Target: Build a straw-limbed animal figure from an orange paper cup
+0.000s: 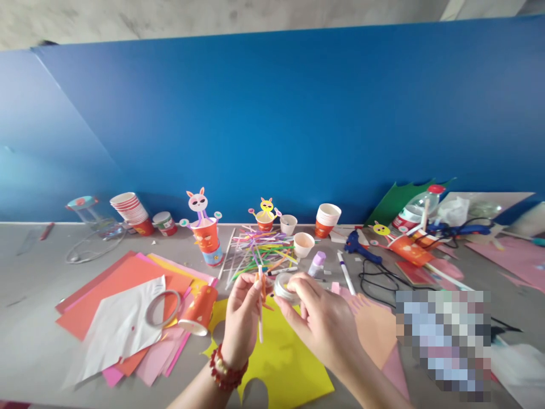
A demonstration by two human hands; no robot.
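My left hand (241, 318), with a red bead bracelet on the wrist, is closed round thin straws (260, 307), a white one and an orange one, held upright above a yellow paper sheet (283, 363). Close beside it, my right hand (317, 315) pinches a small roll of clear tape (284, 288). The two hands nearly touch at the fingertips. An orange paper cup (199, 310) lies on its side just left of my left hand.
Sheets of coloured paper (123, 284) and a tape ring (162, 308) lie at left. A pile of coloured straws (255, 253), cup figures with bunny heads (204, 227), cup stacks (131, 211), a blue glue gun (357, 244), a bottle (415, 211) and cables crowd the table's back. A blue wall stands behind.
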